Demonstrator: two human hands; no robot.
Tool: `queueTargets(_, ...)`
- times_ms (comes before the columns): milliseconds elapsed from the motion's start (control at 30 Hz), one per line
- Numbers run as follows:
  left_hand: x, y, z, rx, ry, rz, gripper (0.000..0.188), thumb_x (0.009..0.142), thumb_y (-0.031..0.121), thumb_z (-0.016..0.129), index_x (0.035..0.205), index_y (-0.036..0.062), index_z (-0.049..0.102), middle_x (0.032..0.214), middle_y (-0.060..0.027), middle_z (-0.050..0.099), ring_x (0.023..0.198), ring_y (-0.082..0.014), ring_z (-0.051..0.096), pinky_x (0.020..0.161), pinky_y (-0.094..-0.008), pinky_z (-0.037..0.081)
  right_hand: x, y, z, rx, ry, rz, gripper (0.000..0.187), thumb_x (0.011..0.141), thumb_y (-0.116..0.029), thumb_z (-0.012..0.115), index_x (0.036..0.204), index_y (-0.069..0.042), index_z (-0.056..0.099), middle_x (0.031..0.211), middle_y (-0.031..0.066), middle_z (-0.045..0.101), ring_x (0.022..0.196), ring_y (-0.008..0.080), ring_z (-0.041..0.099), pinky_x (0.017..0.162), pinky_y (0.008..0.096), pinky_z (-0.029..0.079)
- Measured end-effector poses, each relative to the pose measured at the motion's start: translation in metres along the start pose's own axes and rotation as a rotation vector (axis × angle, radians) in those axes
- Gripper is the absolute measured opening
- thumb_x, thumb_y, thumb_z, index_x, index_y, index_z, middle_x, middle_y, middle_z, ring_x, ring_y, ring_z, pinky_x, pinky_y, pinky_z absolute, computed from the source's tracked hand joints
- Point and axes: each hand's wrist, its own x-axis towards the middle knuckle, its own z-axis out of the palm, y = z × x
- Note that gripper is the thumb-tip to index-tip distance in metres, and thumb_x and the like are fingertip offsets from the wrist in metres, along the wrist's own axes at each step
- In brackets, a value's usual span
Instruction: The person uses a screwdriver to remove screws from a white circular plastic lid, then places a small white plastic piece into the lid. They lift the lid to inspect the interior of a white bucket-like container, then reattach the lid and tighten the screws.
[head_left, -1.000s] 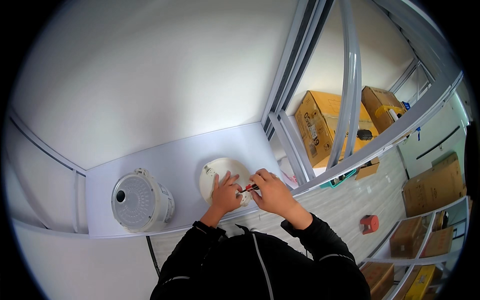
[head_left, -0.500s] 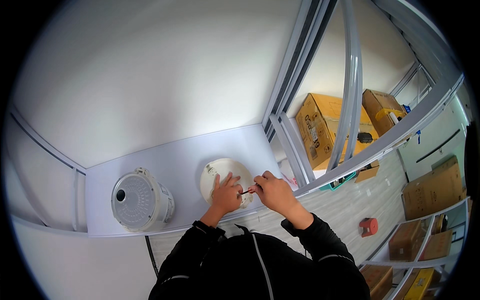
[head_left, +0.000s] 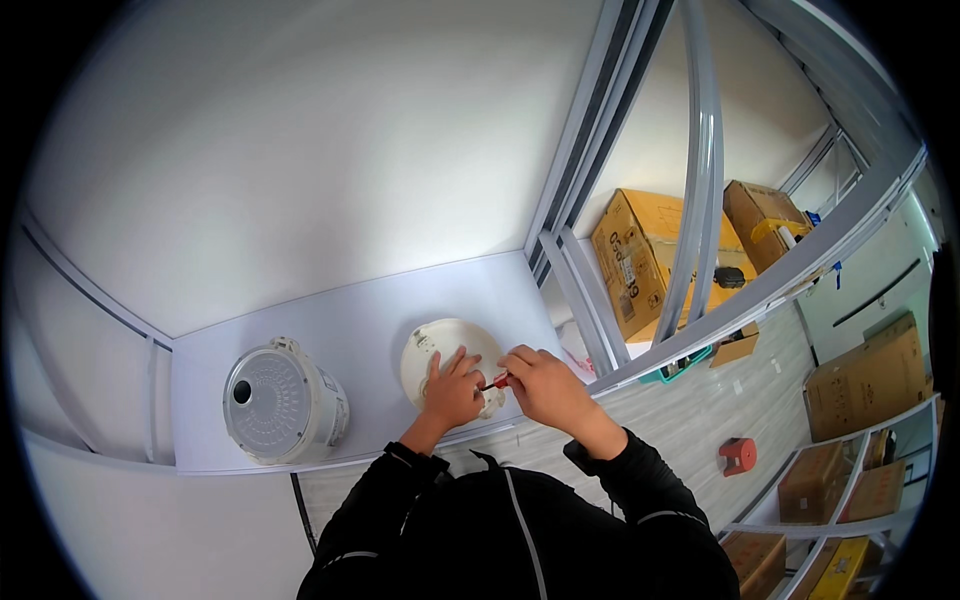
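A white round, shallow plastic part (head_left: 458,334) lies on the worktop in front of me. My left hand (head_left: 454,392) rests on it with its fingers spread across the surface. My right hand (head_left: 548,388) pinches the red handle of a screwdriver (head_left: 501,381) over the part's right side. The dark shaft points left and reaches close to my left hand's fingers; its tip is hidden there. Further left stands a white cylindrical appliance body (head_left: 333,405) with a grey, perforated round face (head_left: 275,405) on top and a dark round hole in it.
The pale worktop (head_left: 370,300) meets a white wall behind and a metal frame (head_left: 590,300) on the right. Beyond the frame sit cardboard boxes (head_left: 640,270). A red stool (head_left: 738,456) stands on the floor, near shelves with more boxes (head_left: 812,480).
My right hand's fingers have shifted on the screwdriver, and more of its red handle shows. My left hand and the white part have hardly moved.
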Motion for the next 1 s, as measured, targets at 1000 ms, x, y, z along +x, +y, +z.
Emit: queueTargets(1000, 0.005, 0.022, -0.011, -0.151, 0.129, -0.027, 0.012, 0.095, 0.015, 0.073, 0.105, 0.0148, 0.065, 0.145, -0.0057, 0.064, 0.155, -0.034, 0.044, 0.128, -0.0636, 0.022, -0.009, -0.006, -0.021, 0.267, 0.372, 0.172, 0.026, 0.092, -0.007, 0.077, 0.115, -0.003, 0.067, 0.105, 0.0159, 0.073, 0.084, 0.0347, 0.075, 0.073, 0.0394, 0.059)
